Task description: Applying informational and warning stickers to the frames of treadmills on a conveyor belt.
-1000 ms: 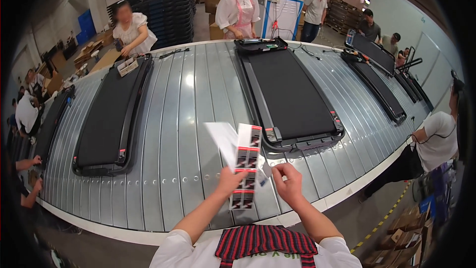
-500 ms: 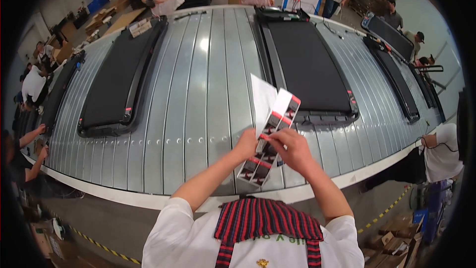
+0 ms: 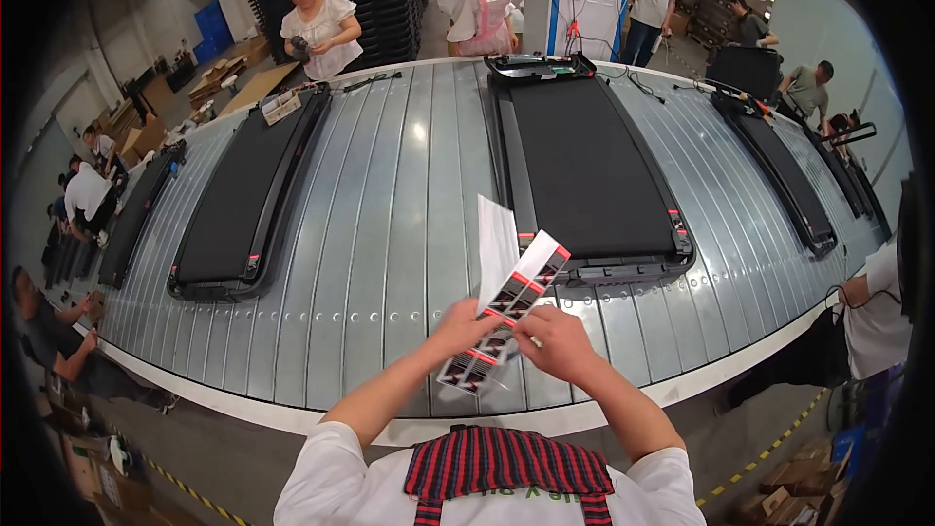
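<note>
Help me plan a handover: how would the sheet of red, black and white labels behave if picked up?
The label sheet is probably light, since it looks paper-thin. It likely flexes under a push, yet extends fairly straight beyond the left hand. Being flat, it seems unlikely to roll.

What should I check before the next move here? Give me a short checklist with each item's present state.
1. Printed sheet gripped by the left hand: ok.
2. Right hand at the sheet: ok, its fingers are closed at the sheet's right edge.
3. A label pinched loose in the right fingertips: cannot tell, too small to make out.
4. White paper lined up with the sheet: not ok, the two fan apart.
5. Nearest treadmill base lying on the metal table: ok.
6. That base's near left corner in plain view: not ok, the sheet partly covers it.
</note>
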A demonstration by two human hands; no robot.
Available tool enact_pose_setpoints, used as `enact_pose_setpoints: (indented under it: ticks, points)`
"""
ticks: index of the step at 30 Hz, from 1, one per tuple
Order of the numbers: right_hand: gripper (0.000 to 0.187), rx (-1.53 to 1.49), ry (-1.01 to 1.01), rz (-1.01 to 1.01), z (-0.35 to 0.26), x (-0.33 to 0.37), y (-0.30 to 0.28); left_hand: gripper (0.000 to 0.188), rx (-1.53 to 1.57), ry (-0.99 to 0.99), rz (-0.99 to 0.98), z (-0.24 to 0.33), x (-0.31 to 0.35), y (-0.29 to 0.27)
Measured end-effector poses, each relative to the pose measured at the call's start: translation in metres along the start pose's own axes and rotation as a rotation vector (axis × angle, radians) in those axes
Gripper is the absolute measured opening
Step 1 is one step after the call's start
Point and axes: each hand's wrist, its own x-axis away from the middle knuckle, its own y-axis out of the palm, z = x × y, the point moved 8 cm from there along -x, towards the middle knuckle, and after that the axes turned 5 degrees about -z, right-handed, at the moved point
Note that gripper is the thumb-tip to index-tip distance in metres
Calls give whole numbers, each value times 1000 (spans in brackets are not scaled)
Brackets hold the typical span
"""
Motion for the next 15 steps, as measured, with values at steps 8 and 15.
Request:
enact_pose_setpoints:
  ticks: [8, 15]
  points:
    - [3, -586, 353, 284, 112, 37, -89, 24, -372, -122, -425, -22, 20, -29]
    - [11, -782, 644, 120, 192, 0, -46, 25, -882, -479, -642, -167, 14, -21]
